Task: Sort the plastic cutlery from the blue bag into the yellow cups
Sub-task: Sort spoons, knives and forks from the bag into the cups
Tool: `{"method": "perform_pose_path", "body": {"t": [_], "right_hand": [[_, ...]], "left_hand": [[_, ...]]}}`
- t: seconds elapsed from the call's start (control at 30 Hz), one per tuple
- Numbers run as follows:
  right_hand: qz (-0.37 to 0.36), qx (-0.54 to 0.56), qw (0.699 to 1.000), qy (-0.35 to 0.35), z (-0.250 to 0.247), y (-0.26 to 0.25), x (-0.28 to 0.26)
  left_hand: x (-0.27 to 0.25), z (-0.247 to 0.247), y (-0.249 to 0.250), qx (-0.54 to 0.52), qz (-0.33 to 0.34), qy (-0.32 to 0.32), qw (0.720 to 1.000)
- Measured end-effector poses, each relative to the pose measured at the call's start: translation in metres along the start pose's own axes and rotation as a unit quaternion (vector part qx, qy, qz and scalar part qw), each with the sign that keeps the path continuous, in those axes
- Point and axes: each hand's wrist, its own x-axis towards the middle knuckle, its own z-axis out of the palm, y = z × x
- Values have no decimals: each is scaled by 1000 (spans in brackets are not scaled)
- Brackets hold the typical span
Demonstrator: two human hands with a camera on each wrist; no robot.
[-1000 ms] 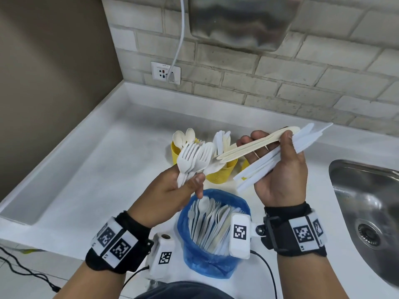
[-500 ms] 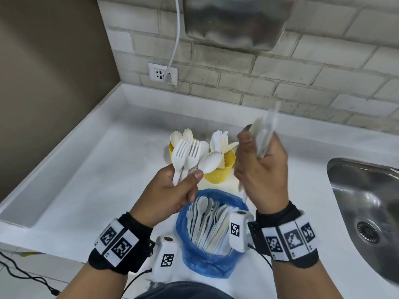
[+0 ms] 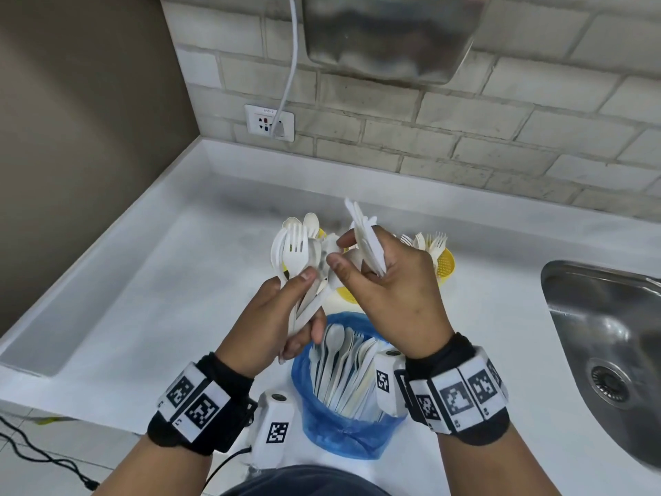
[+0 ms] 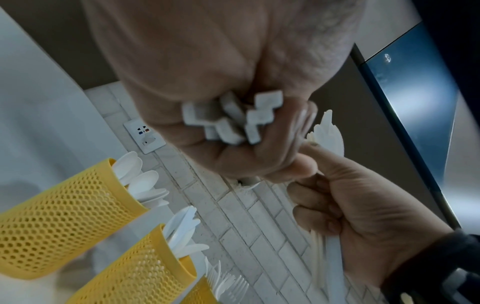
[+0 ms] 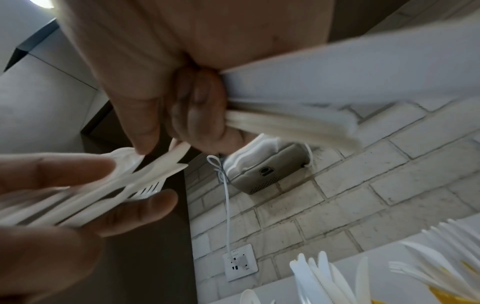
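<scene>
Two hands: the left hand (image 3: 275, 316) and the right hand (image 3: 393, 291), each gripping a bunch of white cutlery too overlapped to count. Three yellow cups (image 4: 62, 216) stand in a row, as the left wrist view shows. One blue bag (image 3: 343, 434), one sink (image 3: 608, 338), one wall socket (image 3: 269, 122)

The wall socket (image 3: 269, 122) behind my counter carries a small printed line above its holes, too small for me to read. The bands on my wrists bear black-and-white square code markers (image 3: 202, 412) (patterns, not letters). The metal box (image 5: 270, 174) on the wall shows only a round logo.
</scene>
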Motion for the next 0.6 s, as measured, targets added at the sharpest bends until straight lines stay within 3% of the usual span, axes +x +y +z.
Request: {"method": "perform_pose_path", "body": {"t": [0.3, 0.4, 0.6], "right_hand": [[-23, -89, 996, -13, 0, 4, 2], [-24, -106, 992, -62, -2, 3, 3], [-12, -27, 993, -118, -4, 5, 1]], "left_hand": [[1, -2, -1, 6, -6, -8, 1000], [0, -2, -1, 52, -4, 2, 999], [2, -2, -3, 126, 56, 32, 990]]}}
